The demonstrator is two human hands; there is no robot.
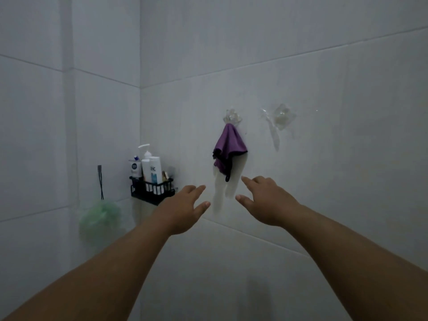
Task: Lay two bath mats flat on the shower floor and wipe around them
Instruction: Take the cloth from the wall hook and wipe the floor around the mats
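While reaching up at the tiled wall: left hand point(183, 208) and right hand point(268, 200) both spread wide, empty, just below purple cloth point(228, 147) hanging on clear hook point(232, 117).

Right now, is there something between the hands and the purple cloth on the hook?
Nothing visible. Both hands, left hand and right hand, are open just below the purple cloth; only bare wall tile lies between.

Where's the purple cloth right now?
The purple cloth hangs from a clear hook on the wall, centre of the head view, above both hands and right of the black caddy.
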